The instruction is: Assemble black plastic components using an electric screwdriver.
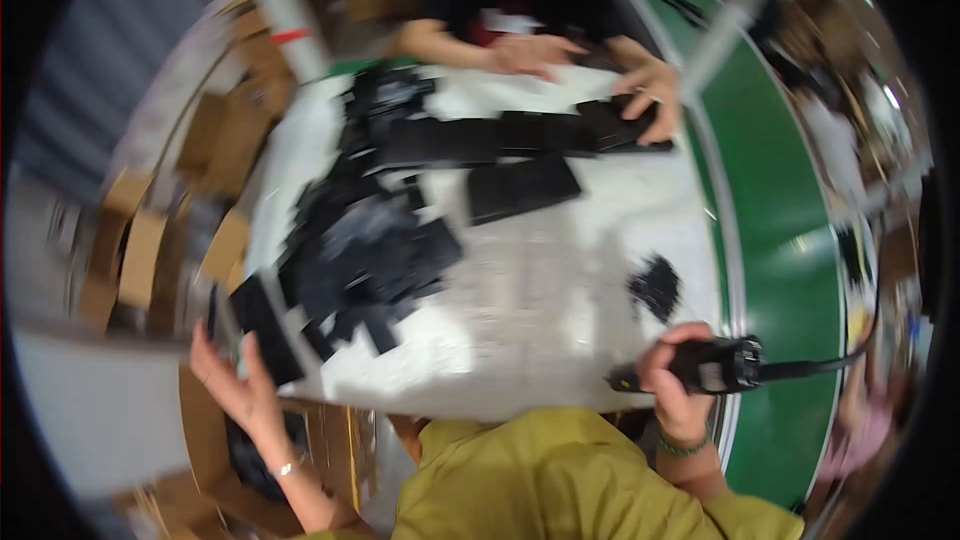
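At the table's near left corner my left hand (pixel 235 390) is open, its fingers apart. Just beyond its fingertips a flat black rectangular piece (pixel 265 328) lies by the table edge. My right hand (pixel 676 380) is wrapped round a black corded electric screwdriver (pixel 712 366), its tip turned left over the near right edge of the table; a cable runs off to the right. Beyond that hand is a small heap of tiny black parts (pixel 655 288), too blurred to name. A large pile of thin black pieces (pixel 365 255) covers the left of the white table (pixel 520 310).
Across the table a person's hands (pixel 645 105) touch black box-like pieces (pixel 430 143) set in a row. Another black block (pixel 522 188) lies nearer. A green conveyor belt (pixel 770 210) runs along the right. Cardboard boxes (pixel 145 258) stand at the left, with an opened carton (pixel 205 440) below.
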`<state>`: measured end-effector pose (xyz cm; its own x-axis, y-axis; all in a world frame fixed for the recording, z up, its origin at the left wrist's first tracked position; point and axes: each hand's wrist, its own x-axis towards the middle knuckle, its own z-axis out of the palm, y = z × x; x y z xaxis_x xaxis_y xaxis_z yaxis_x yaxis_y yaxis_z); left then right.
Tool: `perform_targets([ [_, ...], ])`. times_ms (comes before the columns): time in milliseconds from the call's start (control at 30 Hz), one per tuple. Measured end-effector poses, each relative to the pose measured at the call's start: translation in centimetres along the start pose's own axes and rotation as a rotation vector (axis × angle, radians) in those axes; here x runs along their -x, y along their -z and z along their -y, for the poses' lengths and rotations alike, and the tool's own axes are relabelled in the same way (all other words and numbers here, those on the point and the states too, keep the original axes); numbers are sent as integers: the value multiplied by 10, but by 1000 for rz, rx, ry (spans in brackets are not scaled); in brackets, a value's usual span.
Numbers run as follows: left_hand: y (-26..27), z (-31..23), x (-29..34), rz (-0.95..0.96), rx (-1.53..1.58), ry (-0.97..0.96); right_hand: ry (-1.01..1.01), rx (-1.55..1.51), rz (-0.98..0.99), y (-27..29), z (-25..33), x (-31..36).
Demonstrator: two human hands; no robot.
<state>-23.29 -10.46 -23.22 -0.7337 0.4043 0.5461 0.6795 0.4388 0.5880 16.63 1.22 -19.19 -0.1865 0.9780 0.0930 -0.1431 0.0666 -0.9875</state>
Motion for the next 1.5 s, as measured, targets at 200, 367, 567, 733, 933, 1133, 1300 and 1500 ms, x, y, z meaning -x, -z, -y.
perform_targets([
  [200,-97,-223,4,990,652,-634,140,161,42,8,-15,6],
  [367,-249,-302,12,957,521,-1085,317,196,106,10,-10,11],
  [567,-365,-362,41,969,105,-1216,194,14,-78,31,-21,21],
  [733,-378,-371,45,1150,70,-1114,299,45,7,39,-18,8],
  [933,-387,-370,7,763,368,-1223,-143,-446,147,39,-15,12],
  [1133,-252,-353,-3,659,505,-1179,416,-334,-196,64,-5,8],
  [1300,-151,-249,54,1215,437,-977,478,-209,-383,71,-10,-18],
  [1500,-107,-188,95,1553,327,-797,433,-152,-448,68,-23,-36],
])
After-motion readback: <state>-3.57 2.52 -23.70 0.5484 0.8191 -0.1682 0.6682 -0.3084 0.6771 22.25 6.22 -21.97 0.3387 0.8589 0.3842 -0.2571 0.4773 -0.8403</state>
